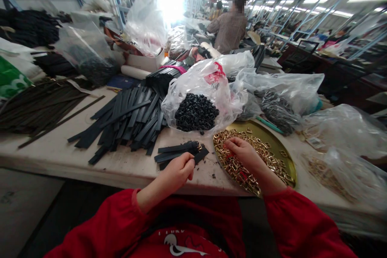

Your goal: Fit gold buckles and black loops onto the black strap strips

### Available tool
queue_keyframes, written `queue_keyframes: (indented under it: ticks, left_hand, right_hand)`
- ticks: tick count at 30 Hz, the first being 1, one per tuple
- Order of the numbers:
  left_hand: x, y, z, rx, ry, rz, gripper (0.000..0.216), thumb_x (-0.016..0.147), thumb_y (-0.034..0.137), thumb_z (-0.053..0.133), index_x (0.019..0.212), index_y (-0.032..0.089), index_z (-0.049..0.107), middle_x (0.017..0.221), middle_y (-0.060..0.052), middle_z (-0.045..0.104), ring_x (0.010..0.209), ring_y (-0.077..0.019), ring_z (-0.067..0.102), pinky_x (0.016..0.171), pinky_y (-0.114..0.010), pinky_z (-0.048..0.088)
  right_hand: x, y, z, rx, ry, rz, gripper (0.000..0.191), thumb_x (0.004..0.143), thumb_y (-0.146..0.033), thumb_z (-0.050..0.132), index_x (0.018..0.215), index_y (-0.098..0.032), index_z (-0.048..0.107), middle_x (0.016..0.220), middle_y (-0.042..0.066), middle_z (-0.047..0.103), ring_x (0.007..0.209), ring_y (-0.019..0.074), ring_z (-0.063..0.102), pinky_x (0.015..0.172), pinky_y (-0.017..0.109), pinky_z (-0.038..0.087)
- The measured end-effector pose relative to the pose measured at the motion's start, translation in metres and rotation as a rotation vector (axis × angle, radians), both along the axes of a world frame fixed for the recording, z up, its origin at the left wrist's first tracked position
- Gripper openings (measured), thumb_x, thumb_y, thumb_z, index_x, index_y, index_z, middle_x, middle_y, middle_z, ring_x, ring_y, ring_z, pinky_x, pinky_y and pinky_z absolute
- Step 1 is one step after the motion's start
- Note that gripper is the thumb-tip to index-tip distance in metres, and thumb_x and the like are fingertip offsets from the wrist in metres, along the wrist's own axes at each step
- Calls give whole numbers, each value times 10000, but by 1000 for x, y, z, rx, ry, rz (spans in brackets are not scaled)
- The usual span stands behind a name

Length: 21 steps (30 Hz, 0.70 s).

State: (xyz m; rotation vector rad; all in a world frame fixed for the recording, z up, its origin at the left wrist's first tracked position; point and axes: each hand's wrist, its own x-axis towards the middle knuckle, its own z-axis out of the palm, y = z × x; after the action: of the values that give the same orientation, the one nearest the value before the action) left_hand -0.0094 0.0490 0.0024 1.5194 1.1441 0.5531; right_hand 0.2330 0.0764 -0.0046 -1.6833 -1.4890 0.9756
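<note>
My left hand is closed, with a flat black strap sticking out past its fingers. Just beyond it lie several black straps with a gold buckle at their right end. My right hand is over a round gold tray heaped with small gold buckles. Its fingers are pinched together at the pile; what is between them is too small to make out. Behind both hands, an open plastic bag holds many small black loops.
A large pile of black straps lies left of the bag, with thin dark brown strips further left. Clear bags crowd the right side. A person stands with their back to me beyond the table.
</note>
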Motion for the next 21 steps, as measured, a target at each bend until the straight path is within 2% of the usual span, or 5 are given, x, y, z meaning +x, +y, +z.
queue_keyframes:
  ticks: [3,6,10,17,21]
  left_hand:
    - [4,-2,5,33,-25,-11,199,821,311,361,710,184,467,494,60,485,419,-80,403,443,-192,295]
    - [5,-3,7,26,-69,49,215,815,356,392,717,179,465,489,62,468,415,-75,397,432,-187,304]
    - [4,-3,9,-76,-150,98,250,798,415,422,783,170,465,485,79,435,357,-55,343,364,-173,274]
    - [2,-1,12,-128,-160,82,207,741,364,493,737,160,461,470,88,396,361,-41,323,344,-155,245]
    - [4,-2,10,-138,-200,98,195,737,347,496,708,157,462,472,89,376,374,-38,310,361,-157,227]
  right_hand:
    - [-21,-18,9,-209,576,-36,283,674,-438,659,665,-181,541,551,-55,458,465,66,396,458,202,320]
    - [-46,-31,14,-304,845,-55,291,613,-392,727,646,-173,538,573,-54,478,472,51,408,456,187,330]
    - [-71,-38,11,-382,945,-8,294,614,-395,731,641,-169,545,557,-54,475,470,50,406,459,185,337]
    - [-83,-49,6,-424,901,181,262,683,-410,678,710,-164,592,606,-30,500,530,68,430,492,191,346]
    - [-88,-54,6,-443,978,191,233,622,-315,743,713,-180,577,631,-43,509,550,65,452,527,185,372]
